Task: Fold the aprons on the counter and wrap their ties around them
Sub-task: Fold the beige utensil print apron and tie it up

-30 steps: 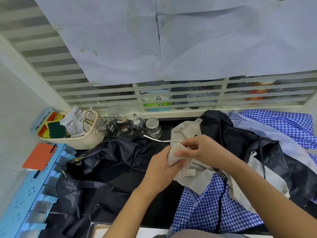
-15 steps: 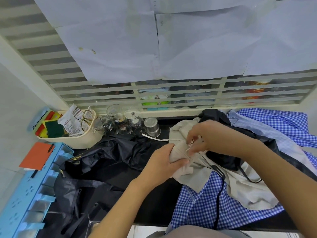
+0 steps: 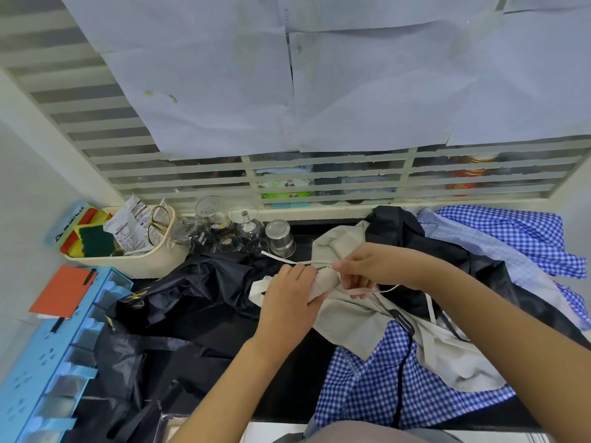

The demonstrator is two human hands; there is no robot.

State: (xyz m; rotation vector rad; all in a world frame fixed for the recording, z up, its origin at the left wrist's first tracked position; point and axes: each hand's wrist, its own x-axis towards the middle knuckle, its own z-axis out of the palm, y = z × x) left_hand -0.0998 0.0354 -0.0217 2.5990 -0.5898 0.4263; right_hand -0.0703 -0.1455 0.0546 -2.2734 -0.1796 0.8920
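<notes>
A beige apron (image 3: pixel 358 321) lies crumpled on the dark counter (image 3: pixel 287 388), partly over a blue checked apron (image 3: pixel 377 388). My left hand (image 3: pixel 287 302) grips a bunched part of the beige apron near the middle of the counter. My right hand (image 3: pixel 371 270) pinches its thin beige tie (image 3: pixel 287 259), which runs left toward the glasses and loops under my right fingers. A black apron (image 3: pixel 192 302) is spread at the left. More black cloth (image 3: pixel 412 241) and checked cloth (image 3: pixel 518 235) are piled at the back right.
Several upturned glasses (image 3: pixel 224 228) and a steel cup (image 3: pixel 279 238) stand by the window ledge. A cream basket (image 3: pixel 140 260) holds sponges, packets and scissors. At the left edge sit a blue rack (image 3: pixel 48 372) and an orange notebook (image 3: pixel 60 292).
My right hand has come down and left to the bundle, drawing the tie across it. My left hand keeps its grip on the bunched beige cloth.
</notes>
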